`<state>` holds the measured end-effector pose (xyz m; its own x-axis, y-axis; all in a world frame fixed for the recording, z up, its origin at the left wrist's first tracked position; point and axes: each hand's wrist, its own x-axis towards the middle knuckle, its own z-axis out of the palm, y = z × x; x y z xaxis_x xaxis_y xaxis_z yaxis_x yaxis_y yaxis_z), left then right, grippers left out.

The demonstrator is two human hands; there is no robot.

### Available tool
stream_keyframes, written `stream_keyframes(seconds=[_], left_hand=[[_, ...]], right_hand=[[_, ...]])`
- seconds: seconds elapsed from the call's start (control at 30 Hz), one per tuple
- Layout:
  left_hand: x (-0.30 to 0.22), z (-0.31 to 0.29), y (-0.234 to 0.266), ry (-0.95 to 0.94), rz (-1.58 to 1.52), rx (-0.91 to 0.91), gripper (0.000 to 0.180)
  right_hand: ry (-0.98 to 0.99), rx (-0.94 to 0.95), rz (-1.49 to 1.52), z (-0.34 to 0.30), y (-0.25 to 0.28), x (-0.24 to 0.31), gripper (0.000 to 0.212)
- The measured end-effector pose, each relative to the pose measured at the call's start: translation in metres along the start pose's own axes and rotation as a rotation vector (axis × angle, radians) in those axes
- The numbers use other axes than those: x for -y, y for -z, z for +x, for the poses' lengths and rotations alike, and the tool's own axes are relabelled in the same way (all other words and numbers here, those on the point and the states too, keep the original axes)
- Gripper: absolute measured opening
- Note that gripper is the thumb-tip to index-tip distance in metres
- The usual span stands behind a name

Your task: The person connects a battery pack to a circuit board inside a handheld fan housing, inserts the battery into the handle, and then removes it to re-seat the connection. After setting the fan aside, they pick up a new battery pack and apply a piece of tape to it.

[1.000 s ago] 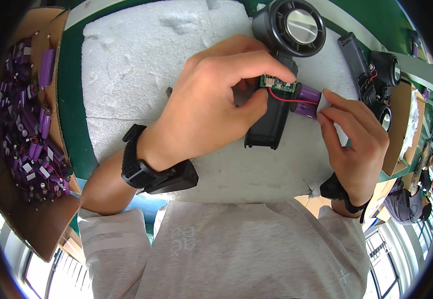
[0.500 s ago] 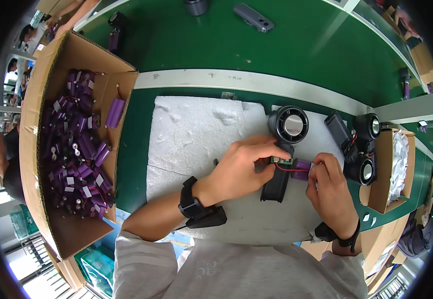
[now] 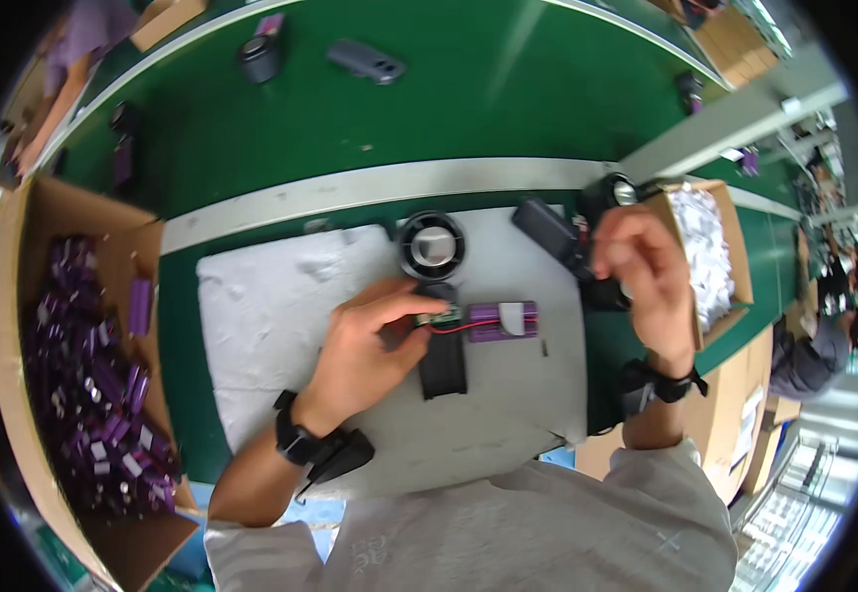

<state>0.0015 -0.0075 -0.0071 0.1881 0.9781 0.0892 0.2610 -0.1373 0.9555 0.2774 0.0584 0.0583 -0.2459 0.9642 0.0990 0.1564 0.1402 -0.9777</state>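
A small green circuit board is pinched between the thumb and fingers of my left hand. It sits over the open black handle of a round-headed handheld fan, which lies on the white foam sheet. Red wires run from the board to a purple battery pack with a pale label, lying on the foam to the right of the handle. My right hand is in the air over dark fan parts on the right. Its fingers are bent and blurred, so their grip is unclear.
To the left stands a cardboard box heaped with purple battery packs. A carton of white paper pieces stands at the right. Beyond a pale rail, a grey handheld piece and a dark cylinder lie on the green tabletop.
My right hand has let go of the battery pack and moved right and away, above the fan parts. My left hand still pinches the board. The whole view has shifted.
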Motion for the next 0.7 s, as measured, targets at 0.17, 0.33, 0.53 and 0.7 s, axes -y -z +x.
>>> stream_keyframes(seconds=[0.17,0.33,0.53,0.7], left_hand=[[0.002,0.001,-0.004,-0.005,-0.035,-0.017,0.034],[0.001,0.001,-0.002,0.002,0.026,-0.007,0.035],[0.0,-0.002,-0.002,0.04,0.019,-0.033,0.034],[0.003,0.0,-0.005,0.0,0.018,-0.031,0.034]], right_hand=[[0.218,0.444,-0.429,-0.009,-0.038,-0.013,0.024],[0.37,0.425,-0.592,-0.014,-0.038,-0.029,0.021],[0.392,0.306,-0.465,-0.002,-0.024,-0.025,0.015],[0.124,-0.344,0.466,0.005,0.013,-0.014,0.009]])
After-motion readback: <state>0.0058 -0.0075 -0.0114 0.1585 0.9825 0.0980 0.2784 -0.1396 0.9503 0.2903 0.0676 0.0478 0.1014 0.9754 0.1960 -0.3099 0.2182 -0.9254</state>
